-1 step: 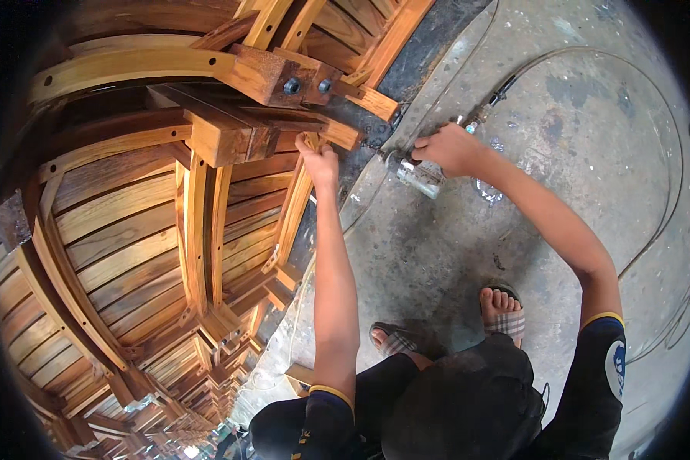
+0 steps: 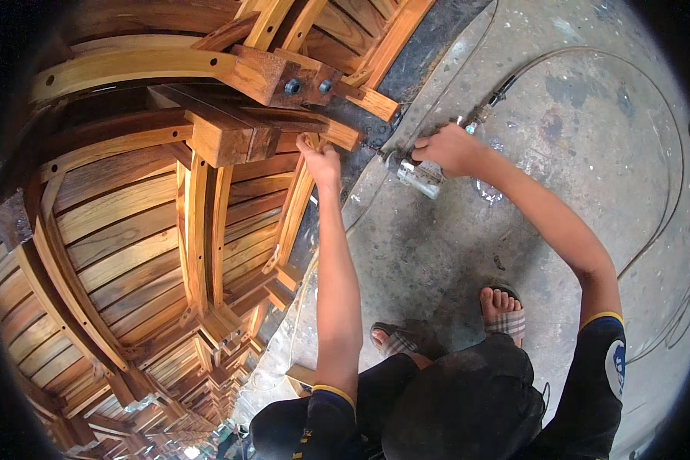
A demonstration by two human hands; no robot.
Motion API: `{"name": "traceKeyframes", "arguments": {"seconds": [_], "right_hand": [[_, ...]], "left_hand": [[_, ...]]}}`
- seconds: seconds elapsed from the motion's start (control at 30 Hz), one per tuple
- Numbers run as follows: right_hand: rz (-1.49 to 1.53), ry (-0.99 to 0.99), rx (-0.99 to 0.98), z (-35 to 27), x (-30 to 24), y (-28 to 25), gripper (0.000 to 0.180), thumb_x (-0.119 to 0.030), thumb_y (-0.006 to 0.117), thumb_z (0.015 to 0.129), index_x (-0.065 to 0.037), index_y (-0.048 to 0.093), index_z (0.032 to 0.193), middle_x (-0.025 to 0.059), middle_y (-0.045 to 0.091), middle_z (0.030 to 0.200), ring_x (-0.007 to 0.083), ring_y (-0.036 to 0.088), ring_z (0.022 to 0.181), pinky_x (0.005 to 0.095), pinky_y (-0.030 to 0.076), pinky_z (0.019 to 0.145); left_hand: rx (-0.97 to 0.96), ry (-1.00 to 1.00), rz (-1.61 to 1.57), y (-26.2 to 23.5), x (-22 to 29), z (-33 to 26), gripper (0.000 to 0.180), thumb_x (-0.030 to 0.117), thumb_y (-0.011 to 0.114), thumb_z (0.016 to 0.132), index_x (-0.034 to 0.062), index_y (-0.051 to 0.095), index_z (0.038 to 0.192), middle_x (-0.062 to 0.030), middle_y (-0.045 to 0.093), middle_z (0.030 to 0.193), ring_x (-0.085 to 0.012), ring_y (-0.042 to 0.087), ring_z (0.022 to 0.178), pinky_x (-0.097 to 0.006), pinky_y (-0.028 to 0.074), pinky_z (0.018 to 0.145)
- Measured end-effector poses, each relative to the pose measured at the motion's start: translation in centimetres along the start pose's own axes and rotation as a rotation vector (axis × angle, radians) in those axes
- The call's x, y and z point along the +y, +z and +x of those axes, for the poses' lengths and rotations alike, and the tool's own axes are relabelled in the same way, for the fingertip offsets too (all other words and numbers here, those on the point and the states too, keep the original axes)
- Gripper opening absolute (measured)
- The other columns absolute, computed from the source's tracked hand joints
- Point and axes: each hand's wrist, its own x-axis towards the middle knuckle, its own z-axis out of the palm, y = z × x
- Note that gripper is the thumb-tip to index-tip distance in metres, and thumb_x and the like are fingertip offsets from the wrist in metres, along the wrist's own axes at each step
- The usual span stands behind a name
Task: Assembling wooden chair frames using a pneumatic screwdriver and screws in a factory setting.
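My right hand (image 2: 451,149) is wrapped round a spray gun with a clear cup (image 2: 422,181), held over the concrete floor. The gun's nozzle end points left, close to the tip of a wooden chair-like frame's rail (image 2: 342,133). An air hose (image 2: 502,90) runs from its rear. To the left, my left hand (image 2: 322,162) is closed on the upper end of a wooden leg (image 2: 290,218) of the slatted furniture. My fingers there are partly hidden behind the wood.
Rows of slatted wooden furniture (image 2: 115,261) fill the left side. Another frame with bolted blocks (image 2: 264,77) stands at the far side. The hose (image 2: 678,153) curves over the concrete floor (image 2: 437,268) on the right. My sandalled feet (image 2: 502,310) are at the near side.
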Motion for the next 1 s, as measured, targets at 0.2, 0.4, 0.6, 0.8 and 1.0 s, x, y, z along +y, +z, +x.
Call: {"name": "traceKeyframes", "arguments": {"seconds": [0.2,0.4,0.6,0.8,1.0], "right_hand": [[-0.042,0.035,-0.067,0.0,-0.1,-0.8,0.030,-0.005,0.068,0.061,-0.014,0.061,0.089,-0.0002,0.062,0.087,0.0245,0.064,0.082,0.0389,0.049,0.065],[-0.074,0.002,-0.019,0.4,0.3,0.4,0.030,-0.006,0.068,0.060,-0.016,0.061,0.088,0.0003,0.061,0.084,0.0242,0.064,0.082,0.0380,0.049,0.062],[-0.058,-0.016,0.022,0.1,0.1,0.5,0.027,-0.005,0.067,0.061,-0.015,0.062,0.085,0.0009,0.062,0.081,0.0239,0.065,0.081,0.0379,0.049,0.060],[-0.039,-0.014,-0.004,0.7,-0.2,-0.2,0.024,-0.004,0.066,0.059,-0.014,0.061,0.081,0.0021,0.062,0.080,0.0259,0.065,0.080,0.0393,0.049,0.060],[-0.098,-0.073,0.018,0.7,0.6,0.3,0.032,-0.004,0.065,0.059,-0.013,0.059,0.089,0.0025,0.060,0.082,0.0274,0.063,0.078,0.0413,0.048,0.060]], "left_hand": [[0.098,0.118,0.058,1.0,1.4,-0.8,0.069,-0.001,0.047,0.078,0.0005,0.019,0.141,-0.0297,0.054,0.116,-0.0377,0.056,0.108,-0.036,0.041,0.094],[0.041,0.058,-0.006,0.8,0.6,-0.6,0.070,-0.001,0.048,0.078,0.0013,0.017,0.142,-0.0305,0.052,0.121,-0.0379,0.054,0.112,-0.036,0.039,0.096],[0.021,-0.020,-0.070,1.1,-0.6,-0.2,0.071,-0.003,0.048,0.078,0.0007,0.017,0.142,-0.0277,0.051,0.124,-0.0353,0.053,0.114,-0.034,0.038,0.098],[0.015,-0.085,-0.118,1.0,-1.3,0.5,0.071,-0.005,0.046,0.077,-0.0002,0.017,0.142,-0.0234,0.046,0.130,-0.0304,0.049,0.119,-0.031,0.035,0.100],[-0.019,-0.074,-0.172,1.4,-0.5,0.2,0.071,-0.008,0.044,0.077,0.0004,0.017,0.141,-0.0212,0.042,0.133,-0.0290,0.045,0.121,-0.030,0.034,0.100]]}}
